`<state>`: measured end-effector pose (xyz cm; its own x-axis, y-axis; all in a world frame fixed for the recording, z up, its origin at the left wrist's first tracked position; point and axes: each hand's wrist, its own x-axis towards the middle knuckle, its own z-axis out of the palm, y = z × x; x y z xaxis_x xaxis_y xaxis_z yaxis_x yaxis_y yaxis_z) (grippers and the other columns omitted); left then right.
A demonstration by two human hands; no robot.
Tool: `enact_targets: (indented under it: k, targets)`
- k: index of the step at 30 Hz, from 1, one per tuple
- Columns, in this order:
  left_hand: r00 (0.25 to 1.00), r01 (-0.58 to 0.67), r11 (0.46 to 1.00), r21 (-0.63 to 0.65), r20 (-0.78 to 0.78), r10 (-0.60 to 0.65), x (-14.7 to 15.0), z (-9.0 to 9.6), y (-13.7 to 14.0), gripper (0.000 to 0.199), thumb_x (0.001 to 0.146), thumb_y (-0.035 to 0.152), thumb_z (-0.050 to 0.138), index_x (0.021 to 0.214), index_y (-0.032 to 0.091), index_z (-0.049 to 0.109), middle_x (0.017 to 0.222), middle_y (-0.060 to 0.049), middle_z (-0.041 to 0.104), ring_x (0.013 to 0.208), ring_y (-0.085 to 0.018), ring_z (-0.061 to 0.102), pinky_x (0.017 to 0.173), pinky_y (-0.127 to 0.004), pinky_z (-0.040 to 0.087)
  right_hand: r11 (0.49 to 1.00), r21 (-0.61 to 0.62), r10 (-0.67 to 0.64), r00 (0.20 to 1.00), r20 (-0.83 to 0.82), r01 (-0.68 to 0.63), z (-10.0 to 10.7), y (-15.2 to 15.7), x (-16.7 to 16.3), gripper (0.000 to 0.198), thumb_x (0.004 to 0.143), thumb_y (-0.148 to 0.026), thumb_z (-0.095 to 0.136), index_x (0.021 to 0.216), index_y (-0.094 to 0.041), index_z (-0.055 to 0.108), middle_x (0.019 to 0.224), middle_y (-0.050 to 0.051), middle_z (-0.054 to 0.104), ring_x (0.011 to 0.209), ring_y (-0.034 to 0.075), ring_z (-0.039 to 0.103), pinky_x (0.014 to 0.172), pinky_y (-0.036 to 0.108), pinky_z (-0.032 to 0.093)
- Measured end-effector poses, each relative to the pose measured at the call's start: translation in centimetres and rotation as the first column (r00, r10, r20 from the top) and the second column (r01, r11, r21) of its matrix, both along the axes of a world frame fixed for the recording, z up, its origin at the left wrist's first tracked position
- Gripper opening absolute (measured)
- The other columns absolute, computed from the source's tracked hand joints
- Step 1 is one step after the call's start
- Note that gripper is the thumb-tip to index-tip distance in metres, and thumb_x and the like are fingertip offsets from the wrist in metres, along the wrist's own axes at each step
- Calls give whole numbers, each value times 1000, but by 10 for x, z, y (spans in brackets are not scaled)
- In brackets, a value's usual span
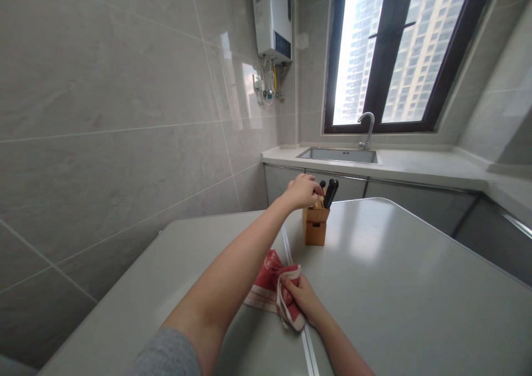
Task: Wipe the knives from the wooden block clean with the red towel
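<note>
My left hand [304, 191] reaches over the wooden knife block [316, 233], fingers curled down at the left side of its top. What those fingers close on is hidden behind the hand. Black knife handles [331, 192] stick up from the block just to the right of the fingers. Nearer to me, my right hand [306, 299] grips a red and white towel [272, 276] between thumb and fingers. Part of the towel is bunched up in the hand, and the rest lies on the table to the left, partly behind my left forearm.
The light grey folding table [407, 287] has a white seam running through its middle. Behind it are a counter [424, 163] with a sink [338, 154] and a faucet [366, 129]. A tiled wall [124, 160] stands on the left, with a water heater [272, 19] in the corner.
</note>
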<state>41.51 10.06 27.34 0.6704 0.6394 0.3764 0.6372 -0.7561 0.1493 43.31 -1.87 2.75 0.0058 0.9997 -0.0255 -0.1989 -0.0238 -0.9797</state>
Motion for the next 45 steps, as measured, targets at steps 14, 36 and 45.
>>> enact_targets:
  k: [14, 36, 45]
  targets:
    - [864, 254, 928, 271, 369, -344, 2, 14, -10, 53, 76, 1, 41, 125, 21, 52, 137, -10, 39, 124, -23, 41, 102, -39, 38, 1000, 13, -15, 999, 28, 15, 0, -1, 1, 49, 63, -59, 66, 81, -15, 63, 73, 5, 68, 70, 21, 62, 68, 31, 48]
    - [-270, 79, 900, -429, 860, 434, -160, -226, -115, 52, 63, 23, 75, 100, 27, 39, 93, 3, 56, 89, -11, 61, 88, -30, 46, 996, -20, 82, 977, -195, -87, 5, 0, 2, 36, 63, -39, 75, 87, -14, 67, 86, 8, 72, 79, 21, 65, 78, 34, 47]
    - [13, -16, 913, -408, 913, 408, -143, -223, -138, 24, 70, 27, 69, 71, 20, 46, 79, 2, 53, 82, -15, 57, 83, -27, 44, 993, -77, 52, 920, -388, -88, 2, 4, 2, 34, 68, -40, 71, 90, -15, 66, 85, 9, 72, 77, 21, 67, 75, 36, 50]
